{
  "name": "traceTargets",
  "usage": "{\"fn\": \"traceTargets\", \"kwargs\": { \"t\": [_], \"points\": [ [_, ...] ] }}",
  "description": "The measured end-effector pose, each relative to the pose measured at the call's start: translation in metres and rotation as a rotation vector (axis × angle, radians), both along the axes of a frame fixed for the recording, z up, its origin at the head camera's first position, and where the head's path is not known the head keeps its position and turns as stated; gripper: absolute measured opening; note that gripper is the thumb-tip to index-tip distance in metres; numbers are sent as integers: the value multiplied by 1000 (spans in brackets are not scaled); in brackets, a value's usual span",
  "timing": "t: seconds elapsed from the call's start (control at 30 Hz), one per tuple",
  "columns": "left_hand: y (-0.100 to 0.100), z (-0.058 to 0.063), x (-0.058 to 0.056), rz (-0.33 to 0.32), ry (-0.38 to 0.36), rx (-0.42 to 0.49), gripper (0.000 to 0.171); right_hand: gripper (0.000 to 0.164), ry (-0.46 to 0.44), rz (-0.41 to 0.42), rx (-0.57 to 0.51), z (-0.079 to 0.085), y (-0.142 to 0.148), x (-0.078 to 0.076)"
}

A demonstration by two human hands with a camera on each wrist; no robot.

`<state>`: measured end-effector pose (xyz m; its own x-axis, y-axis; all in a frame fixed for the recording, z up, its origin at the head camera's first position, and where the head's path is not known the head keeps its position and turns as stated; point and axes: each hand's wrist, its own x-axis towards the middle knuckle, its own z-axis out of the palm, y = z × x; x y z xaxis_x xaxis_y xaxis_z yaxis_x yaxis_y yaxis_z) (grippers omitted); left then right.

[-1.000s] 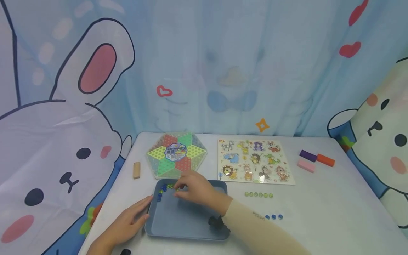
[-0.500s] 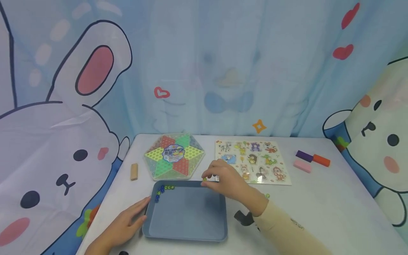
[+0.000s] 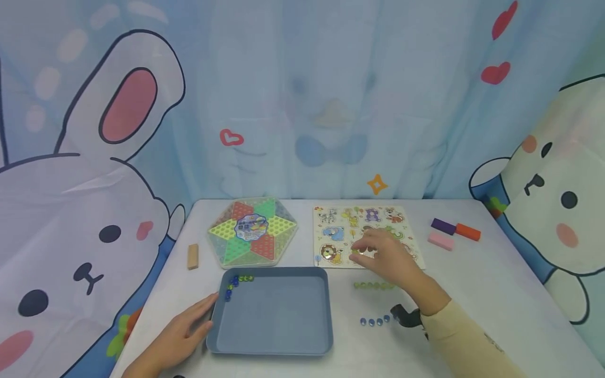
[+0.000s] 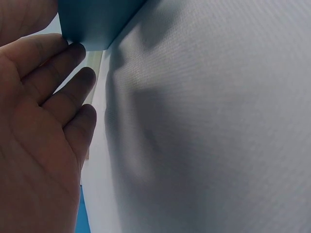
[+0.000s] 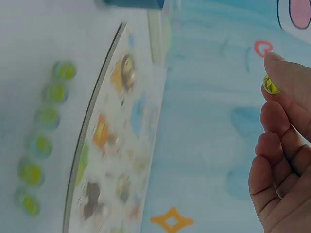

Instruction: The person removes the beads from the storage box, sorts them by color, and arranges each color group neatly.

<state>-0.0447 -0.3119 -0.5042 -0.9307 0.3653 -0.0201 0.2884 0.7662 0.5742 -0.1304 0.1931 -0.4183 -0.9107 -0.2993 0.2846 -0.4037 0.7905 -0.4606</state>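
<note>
Between thumb and index finger my right hand (image 3: 389, 258) pinches a yellow-green glass marble (image 5: 270, 85), held up in front of the animal puzzle board (image 3: 326, 231). My left hand (image 3: 181, 332) lies at the left side of the blue-grey tray (image 3: 269, 347), fingers straight, fingertips right at its wall. Inside the tray's far left corner, blue and yellow-green marbles (image 3: 235, 281) form a bent line. A row of yellow-green marbles (image 3: 373, 285) lies on the table right of the tray, partly behind my right wrist in the head view. Nearer, several blue marbles (image 3: 372, 322) make another row.
A hexagonal Chinese checkers board (image 3: 238, 247) lies behind the tray. A wooden block (image 3: 193, 256) is at the left. Purple (image 3: 443, 226), orange (image 3: 468, 232) and pink (image 3: 441, 241) blocks lie at the right. A printed curtain (image 3: 264, 94) hangs behind the table.
My right hand has moved from over the tray's far left corner to the right, over the puzzle board, carrying the marble. My left hand stays beside the tray. The head view has shifted slightly.
</note>
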Motion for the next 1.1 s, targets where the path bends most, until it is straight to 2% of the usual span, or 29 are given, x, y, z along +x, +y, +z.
{"fn": "traceTargets", "kwargs": {
  "t": [0.33,0.53,0.77,1.1],
  "points": [
    [1,0,0,-1,-1,-4,56,19,-151,-131,56,-22,60,16],
    [1,1,1,7,-4,-4,56,20,-261,-166,107,-41,85,22],
    [1,-1,2,10,-3,-5,56,19,-382,-166,132,-61,100,24],
    [1,-1,1,10,4,-11,57,20,-426,-181,110,-79,103,22]
  ]
}}
